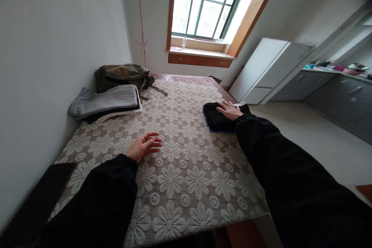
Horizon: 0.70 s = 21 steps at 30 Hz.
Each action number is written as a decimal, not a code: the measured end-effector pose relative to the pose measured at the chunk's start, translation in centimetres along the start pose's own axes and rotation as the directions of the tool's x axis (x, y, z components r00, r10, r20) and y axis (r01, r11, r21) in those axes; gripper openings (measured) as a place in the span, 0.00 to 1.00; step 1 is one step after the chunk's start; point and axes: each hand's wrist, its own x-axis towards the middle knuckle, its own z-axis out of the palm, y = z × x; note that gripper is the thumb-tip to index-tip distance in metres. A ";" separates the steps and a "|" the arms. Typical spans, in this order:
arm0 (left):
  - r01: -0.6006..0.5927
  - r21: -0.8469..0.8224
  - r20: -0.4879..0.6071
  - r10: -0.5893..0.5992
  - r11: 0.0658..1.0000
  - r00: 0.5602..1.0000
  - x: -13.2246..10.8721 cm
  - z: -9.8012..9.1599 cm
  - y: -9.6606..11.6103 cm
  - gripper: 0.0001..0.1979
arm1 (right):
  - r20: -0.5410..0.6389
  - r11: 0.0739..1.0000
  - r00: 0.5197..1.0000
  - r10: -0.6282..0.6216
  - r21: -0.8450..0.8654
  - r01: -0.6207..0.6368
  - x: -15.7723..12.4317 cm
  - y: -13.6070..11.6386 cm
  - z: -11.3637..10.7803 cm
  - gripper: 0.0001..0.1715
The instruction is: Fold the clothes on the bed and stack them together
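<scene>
Big bed with beige flower-lace cover (180, 186) fills the frame centre; folded grey clothes pile (106, 102) upper left; folded black cloth (216, 118) right of centre under the flat open right hand (230, 110); left hand (144, 146) open, resting on the cover

Both arms are stretched forward in black sleeves. The left hand (144, 145) is laid flat, palm down, fingers pointed toward 3 o'clock. The right hand (230, 110) is extended farther, palm down, fingers spread toward 10 o'clock.
</scene>
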 end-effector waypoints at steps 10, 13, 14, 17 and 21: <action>0.024 0.011 0.036 -0.024 1.000 0.999 -0.1 -0.3 0.3 0.22 | -0.011 0.994 1.000 -0.017 -0.107 0.016 -1.3 -1.1 3.5 0.51; 0.025 -0.003 0.018 -0.025 1.000 1.000 -0.1 0.0 0.4 0.22 | -0.013 0.992 1.000 -0.015 -0.127 0.014 -1.3 -1.6 3.3 0.51; 0.024 -0.005 0.012 -0.024 1.000 1.000 -0.1 0.1 0.4 0.21 | -0.030 0.991 0.999 -0.022 -0.130 0.018 -1.4 -1.7 3.3 0.51; 0.020 -0.010 0.003 -0.020 1.000 1.000 -0.1 0.2 0.4 0.20 | -0.108 0.975 0.976 -0.189 -0.141 0.173 -1.5 -1.9 3.4 0.45; 0.009 -0.027 0.002 -0.009 1.000 1.000 0.2 0.1 0.1 0.19 | -0.112 0.896 0.891 -0.440 -0.110 0.429 -1.8 -2.3 3.6 0.37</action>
